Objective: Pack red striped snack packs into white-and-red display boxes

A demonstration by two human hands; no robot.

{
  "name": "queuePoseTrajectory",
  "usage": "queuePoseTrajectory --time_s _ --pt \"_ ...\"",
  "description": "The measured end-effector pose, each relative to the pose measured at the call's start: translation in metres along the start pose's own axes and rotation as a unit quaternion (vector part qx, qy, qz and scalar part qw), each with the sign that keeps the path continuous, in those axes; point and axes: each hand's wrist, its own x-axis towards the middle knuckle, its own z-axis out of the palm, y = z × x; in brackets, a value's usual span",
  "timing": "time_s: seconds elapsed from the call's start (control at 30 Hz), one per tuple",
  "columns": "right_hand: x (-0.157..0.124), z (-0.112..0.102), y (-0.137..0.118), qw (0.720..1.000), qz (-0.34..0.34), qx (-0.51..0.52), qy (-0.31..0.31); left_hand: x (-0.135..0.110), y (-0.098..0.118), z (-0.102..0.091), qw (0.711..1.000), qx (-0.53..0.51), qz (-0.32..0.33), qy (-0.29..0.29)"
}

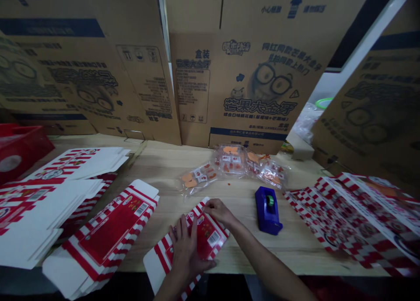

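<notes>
The bare forearms come in right under the camera, and the left hand [186, 248] is spread over a red-and-white striped carton [213, 238], fingers fanned out, palm down, not closed around anything. The right hand [219, 211] is up at the carton's far end, fingers curled in with the tips on its edge — can't really tell if they've pinched the cardboard or are just touching it. The carton sits at an angle by the front edge of the wooden table [157, 156], with its near end poking out past that edge.

Just left of it there's a stack of striped cartons [113, 233], then a bigger pile of white-flapped sheets [75, 196] and a red bin [24, 154]. Beyond the hands, some clear packets [231, 161] with orange bits lie in a loose row. To the right there's a blue tape dispenser [266, 218] with a green roll in it — and past that, a spread of checkered packaging [357, 222]. Big brown cardboard boxes [243, 82] stand along the back.
</notes>
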Motion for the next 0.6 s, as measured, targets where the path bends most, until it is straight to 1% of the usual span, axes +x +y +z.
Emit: queuePoseTrajectory --time_s 0.1,0.2,0.27,0.37,0.4,0.5,0.6 --pt "0.001 -0.003 -0.001 0.996 0.0 0.082 -0.034 0.002 0.006 -0.01 1.0 0.009 -0.015 -0.017" --pt "-0.009 -0.004 -0.007 0.986 0.008 0.153 -0.061 0.004 0.011 -0.023 1.0 0.018 -0.015 -0.008" --pt "-0.019 -0.005 -0.014 0.971 0.007 0.228 -0.074 0.006 0.012 -0.031 1.0 0.023 -0.007 0.008" --pt "-0.033 -0.008 -0.026 0.936 -0.004 0.339 -0.095 0.006 0.012 -0.038 0.999 0.018 0.011 0.038" --pt "-0.036 -0.009 -0.029 0.931 -0.007 0.348 -0.108 0.005 0.012 -0.038 0.999 0.013 0.016 0.047" --pt "-0.04 -0.015 -0.036 0.929 0.002 0.328 -0.17 0.001 0.014 -0.035 0.997 0.001 0.015 0.072" --pt "-0.041 -0.019 -0.034 0.909 0.027 0.348 -0.227 -0.004 0.017 -0.029 0.996 -0.006 0.006 0.09"
